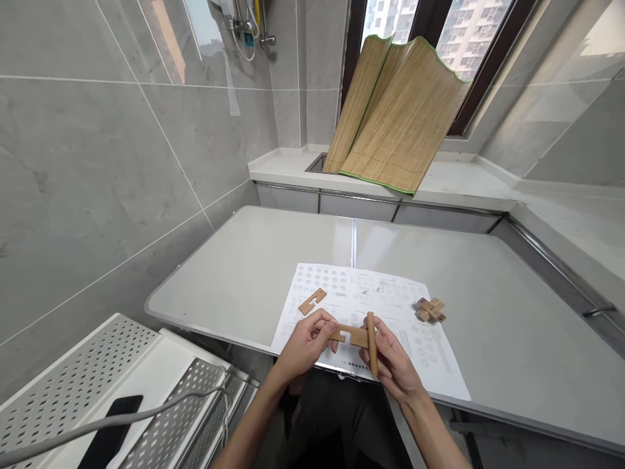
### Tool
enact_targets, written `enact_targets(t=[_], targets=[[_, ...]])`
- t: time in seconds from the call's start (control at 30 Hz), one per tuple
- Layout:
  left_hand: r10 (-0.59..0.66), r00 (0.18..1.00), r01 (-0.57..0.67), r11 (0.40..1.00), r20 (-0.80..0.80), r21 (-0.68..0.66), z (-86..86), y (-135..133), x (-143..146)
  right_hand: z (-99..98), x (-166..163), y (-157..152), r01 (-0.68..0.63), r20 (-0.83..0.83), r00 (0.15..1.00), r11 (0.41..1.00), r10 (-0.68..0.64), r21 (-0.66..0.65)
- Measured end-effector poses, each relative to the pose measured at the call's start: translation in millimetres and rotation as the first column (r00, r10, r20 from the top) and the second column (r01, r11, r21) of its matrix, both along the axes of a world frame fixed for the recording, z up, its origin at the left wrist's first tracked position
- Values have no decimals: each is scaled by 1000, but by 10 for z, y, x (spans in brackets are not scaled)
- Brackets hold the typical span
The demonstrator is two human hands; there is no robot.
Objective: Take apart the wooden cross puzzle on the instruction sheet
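A flat wooden puzzle piece with a notch [359, 337] is held level above the table's near edge. My left hand [310, 342] pinches its left end. At its right end stands a second wooden puzzle piece [372, 342], seen edge-on, and my right hand [393, 358] grips this one. The two pieces meet crosswise; whether they interlock I cannot tell. Another notched wooden piece [306, 305] lies on the printed paper sheet [390, 286], beyond my left hand. An interlocked wooden puzzle [430, 309] sits at the sheet's right edge.
The sheet lies on a pale folding table [229, 273] with a centre seam. Behind it, a bamboo mat [395, 120] leans on a white counter [469, 172] by the window. Lower left, a dark phone [112, 430] and a grey cable [161, 405] rest on a white perforated rack [88, 365].
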State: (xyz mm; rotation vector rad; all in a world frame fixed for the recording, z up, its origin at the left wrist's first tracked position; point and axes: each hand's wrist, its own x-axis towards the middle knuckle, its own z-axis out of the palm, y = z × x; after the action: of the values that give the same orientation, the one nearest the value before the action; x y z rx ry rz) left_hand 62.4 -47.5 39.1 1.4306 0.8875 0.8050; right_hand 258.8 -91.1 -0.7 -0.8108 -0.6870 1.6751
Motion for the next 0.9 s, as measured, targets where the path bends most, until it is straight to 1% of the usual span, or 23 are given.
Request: enact_targets(t=[0.07, 0.1, 0.17, 0.2, 0.23, 0.3, 0.37, 0.43, 0.5, 0.57, 0.63, 0.73, 0.8, 0.9], targets=[[42, 999, -42, 999, 12, 5, 6, 46, -28, 22, 69, 11, 62, -23, 998, 997, -61, 34], [94, 995, -94, 996, 22, 5, -5, 72, -60, 33, 126, 15, 125, -48, 991, 990, -122, 58], [240, 970, -240, 971, 31, 14, -50, 123, -147, 47, 270, 21, 272, -77, 961, 957, -266, 97], [307, 951, -308, 951, 18, 32, -80, 143, -190, 44, 345, 24, 318, -40, 948, 943, -316, 92], [360, 933, -359, 932, -8, 50, -114, 158, -223, 34, 411, 28, 319, 52, 945, 945, -323, 75], [410, 909, -403, 911, -82, 82, -183, 166, -241, -10, 489, 46, 262, 296, 919, 964, -260, 34], [411, 891, -393, 911, -193, 127, -248, 150, -190, -77, 477, 78, 194, 487, 854, 980, -185, 32], [417, 842, -360, 907, -342, 218, -305, 119, -97, -144, 393, 121, 152, 599, 786, 987, -153, 52], [450, 744, -320, 889, -494, 328, -348, 86, -2, -189, 277, 167, 148, 666, 731, 987, -146, 53], [472, 651, -268, 876, -594, 402, -378, 62, 65, -202, 160, 210, 164, 708, 689, 985, -155, 56], [476, 593, -221, 872, -649, 438, -394, 54, 94, -187, 59, 248, 181, 736, 655, 981, -173, 69], [466, 550, -160, 874, -693, 460, -403, 73, 83, -151, -66, 295, 183, 766, 618, 980, -178, 80], [455, 539, -128, 876, -709, 465, -406, 96, 52, -135, -130, 316, 167, 775, 608, 982, -173, 89], [468, 551, -120, 864, -691, 489, -416, 121, -12, -127, -181, 319, 143, 779, 604, 984, -171, 105]])
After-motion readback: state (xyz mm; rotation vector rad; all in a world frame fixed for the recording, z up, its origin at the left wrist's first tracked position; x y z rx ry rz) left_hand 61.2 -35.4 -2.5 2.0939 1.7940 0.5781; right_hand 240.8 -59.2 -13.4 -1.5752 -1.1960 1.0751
